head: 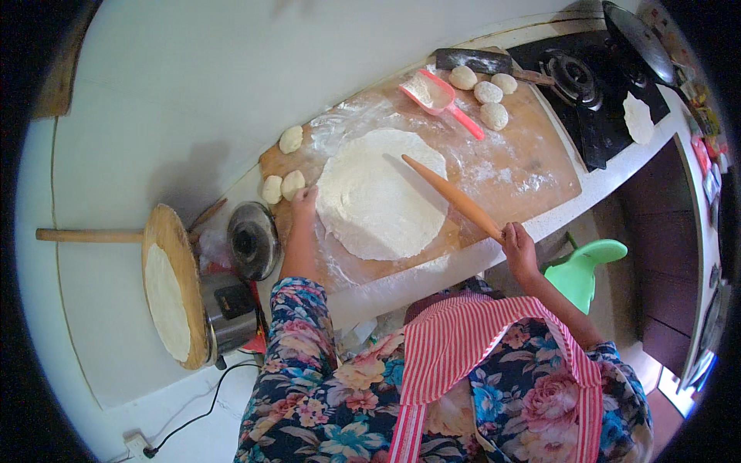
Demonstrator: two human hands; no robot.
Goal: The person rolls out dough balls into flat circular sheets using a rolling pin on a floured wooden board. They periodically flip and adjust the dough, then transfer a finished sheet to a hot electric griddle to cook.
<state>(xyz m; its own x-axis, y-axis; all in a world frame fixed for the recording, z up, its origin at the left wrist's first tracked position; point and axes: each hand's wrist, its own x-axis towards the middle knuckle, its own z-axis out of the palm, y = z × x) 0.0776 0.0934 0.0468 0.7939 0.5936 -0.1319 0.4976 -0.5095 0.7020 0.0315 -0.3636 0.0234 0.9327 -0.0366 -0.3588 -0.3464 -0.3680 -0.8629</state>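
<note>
A large round sheet of rolled dough point(379, 199) lies on a floured wooden board point(521, 168). My right hand point(519, 246) is closed around the near end of a tapered wooden rolling pin point(457, 199), whose far tip points over the sheet's right part. At the sheet's left edge is my left hand point(304, 202), beside a dough ball point(292, 184); whether its fingers pinch the edge cannot be told. Two more dough pieces are near that ball. A pink scoop with flour point(437, 98) rests at the board's back, next to several floured dough balls point(488, 92).
A cleaver point(472, 60) lies along the back edge, its handle reaching the gas stove point(573, 75). At left, a round wooden paddle point(173, 278) bearing a flat dough sheet sits on a steel cooker point(228, 312), near a metal lid point(253, 240). A green plastic chair point(579, 272) stands below right.
</note>
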